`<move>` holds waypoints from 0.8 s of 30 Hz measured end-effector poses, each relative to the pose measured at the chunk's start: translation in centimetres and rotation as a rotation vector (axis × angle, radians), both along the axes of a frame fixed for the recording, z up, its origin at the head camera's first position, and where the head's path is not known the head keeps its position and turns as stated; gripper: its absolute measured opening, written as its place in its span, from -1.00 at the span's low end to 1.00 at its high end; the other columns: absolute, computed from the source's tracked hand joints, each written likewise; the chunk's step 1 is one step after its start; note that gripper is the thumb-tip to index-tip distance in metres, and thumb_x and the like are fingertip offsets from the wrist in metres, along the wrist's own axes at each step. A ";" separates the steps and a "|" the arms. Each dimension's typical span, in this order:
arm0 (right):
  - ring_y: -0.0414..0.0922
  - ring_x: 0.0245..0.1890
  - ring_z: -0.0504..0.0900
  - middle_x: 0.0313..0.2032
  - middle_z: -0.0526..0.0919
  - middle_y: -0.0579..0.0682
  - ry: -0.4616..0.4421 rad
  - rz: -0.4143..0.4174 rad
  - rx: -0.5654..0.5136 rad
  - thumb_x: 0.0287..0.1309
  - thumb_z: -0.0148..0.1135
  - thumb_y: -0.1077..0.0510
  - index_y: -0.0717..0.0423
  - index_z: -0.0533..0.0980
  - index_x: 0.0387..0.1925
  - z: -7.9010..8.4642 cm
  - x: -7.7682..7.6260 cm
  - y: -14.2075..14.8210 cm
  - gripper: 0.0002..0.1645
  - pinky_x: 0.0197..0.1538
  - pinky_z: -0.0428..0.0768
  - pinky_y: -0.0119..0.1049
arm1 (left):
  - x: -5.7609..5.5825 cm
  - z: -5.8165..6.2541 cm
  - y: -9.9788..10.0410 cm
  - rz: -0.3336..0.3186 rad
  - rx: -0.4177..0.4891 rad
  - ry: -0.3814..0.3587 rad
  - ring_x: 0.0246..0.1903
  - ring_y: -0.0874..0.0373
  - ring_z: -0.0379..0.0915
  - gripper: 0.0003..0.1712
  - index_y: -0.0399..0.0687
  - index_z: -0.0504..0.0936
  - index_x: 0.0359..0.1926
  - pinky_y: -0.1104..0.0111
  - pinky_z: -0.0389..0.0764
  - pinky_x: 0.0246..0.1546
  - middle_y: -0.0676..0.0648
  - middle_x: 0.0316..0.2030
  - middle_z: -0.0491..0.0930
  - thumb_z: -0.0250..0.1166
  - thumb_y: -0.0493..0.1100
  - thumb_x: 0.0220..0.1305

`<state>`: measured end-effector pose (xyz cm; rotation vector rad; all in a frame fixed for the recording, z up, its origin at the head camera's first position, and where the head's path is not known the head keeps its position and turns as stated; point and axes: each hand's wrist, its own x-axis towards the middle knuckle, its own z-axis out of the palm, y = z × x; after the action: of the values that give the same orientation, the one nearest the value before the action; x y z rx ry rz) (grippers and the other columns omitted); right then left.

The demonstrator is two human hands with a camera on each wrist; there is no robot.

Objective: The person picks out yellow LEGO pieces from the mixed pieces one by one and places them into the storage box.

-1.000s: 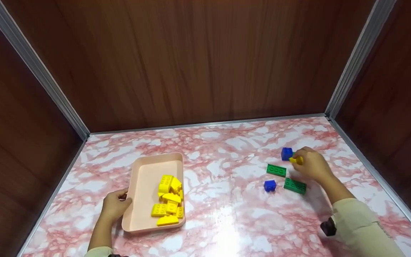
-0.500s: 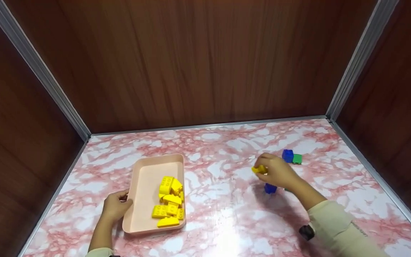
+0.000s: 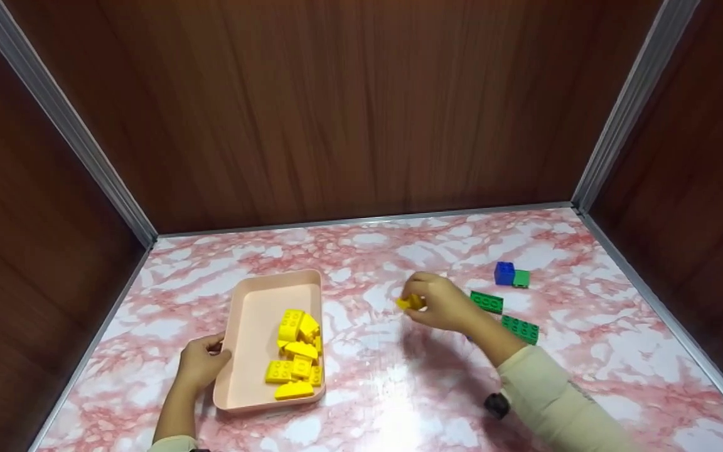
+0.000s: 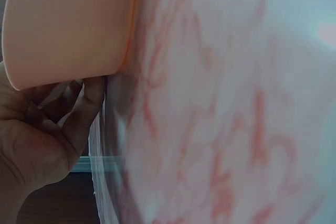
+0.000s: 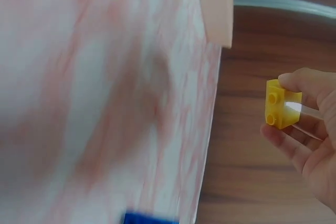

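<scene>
In the head view a peach tray (image 3: pixel 251 314) stands on the left, with several yellow toy bricks (image 3: pixel 294 391) gathered along its right side. My left hand (image 3: pixel 201 364) grips the tray's left rim; the left wrist view has its curled fingers (image 4: pixel 84 114) at the tray's wall. Right of the tray, above the table, my right hand (image 3: pixel 440 303) pinches a yellow toy brick (image 3: pixel 410 302) between thumb and fingertips. The right wrist view gives a closer look at this yellow brick (image 5: pixel 282 106), its studs facing away from the palm.
Behind the right hand lie a blue brick (image 3: pixel 504 274) touching a small green piece (image 3: pixel 521 279), and two green bricks (image 3: pixel 486 302). Another blue brick (image 5: pixel 149 219) is mostly hidden by the right arm. Wooden panels (image 3: pixel 361 113) wall the marbled table (image 3: pixel 361 251) at the back and sides.
My right hand has carried the yellow brick leftward from beside the far blue brick, uncovering the small green piece there. The left hand and tray have stayed put.
</scene>
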<state>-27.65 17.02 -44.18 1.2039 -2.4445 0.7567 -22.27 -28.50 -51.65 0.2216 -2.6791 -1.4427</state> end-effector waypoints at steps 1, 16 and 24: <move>-0.13 -0.35 0.57 -0.30 0.61 0.00 0.007 0.012 -0.006 -0.06 0.45 0.28 0.17 0.63 -0.36 0.0 0.0 -0.6 -0.83 -0.34 0.62 -0.34 | 0.0 0.0 0.0 0.001 0.000 0.004 -0.21 -0.08 0.63 -0.52 -0.46 0.54 0.13 0.34 0.66 -0.37 -0.28 -0.25 0.67 0.21 -0.41 0.15; -0.17 -0.33 0.56 -0.26 0.62 -0.02 -0.053 0.104 0.062 0.01 0.42 0.21 0.14 0.65 -0.31 -0.9 1.2 -9.0 -0.83 -0.27 0.58 -0.41 | 0.5 0.2 -0.3 -0.041 0.029 -0.001 -0.15 -0.05 0.60 -0.47 -0.50 0.45 0.20 0.40 0.63 -0.29 -0.30 -0.17 0.65 0.26 -0.31 0.24; -0.18 -0.30 0.56 -0.24 0.63 -0.04 -0.101 0.105 0.134 0.04 0.41 0.18 0.12 0.67 -0.27 -1.8 1.7 -11.9 -0.82 -0.23 0.56 -0.44 | 1.2 -0.2 -0.9 -0.064 0.247 -0.063 -0.19 0.10 0.56 -0.43 -0.46 0.39 0.27 0.42 0.64 -0.26 -0.29 -0.03 0.57 0.26 -0.32 0.28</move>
<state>-25.97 5.11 -45.94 1.3848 -2.5662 0.7083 -21.09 -29.40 -51.87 0.2024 -2.5722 -1.8155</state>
